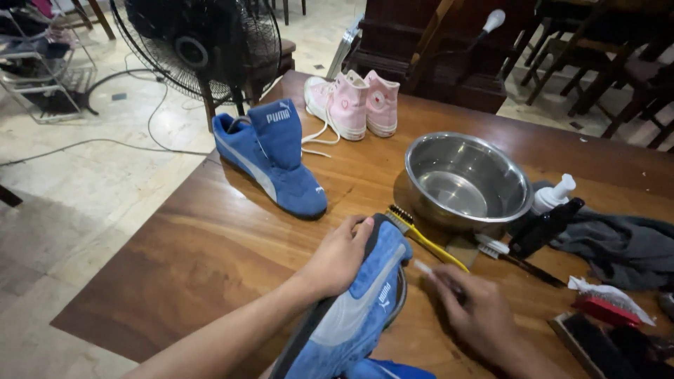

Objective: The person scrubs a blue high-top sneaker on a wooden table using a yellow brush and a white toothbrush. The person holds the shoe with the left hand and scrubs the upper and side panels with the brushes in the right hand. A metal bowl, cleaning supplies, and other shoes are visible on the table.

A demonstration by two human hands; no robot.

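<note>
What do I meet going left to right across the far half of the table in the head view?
Blue suede high-top shoe with a grey stripe → pair of pink canvas high-top sneakers → round stainless steel bowl → white pump bottle → crumpled grey cloth.

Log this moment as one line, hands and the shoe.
left hand: grips blue shoe | right hand: holds small brush, blurred | yellow brush, steel bowl beside
</note>
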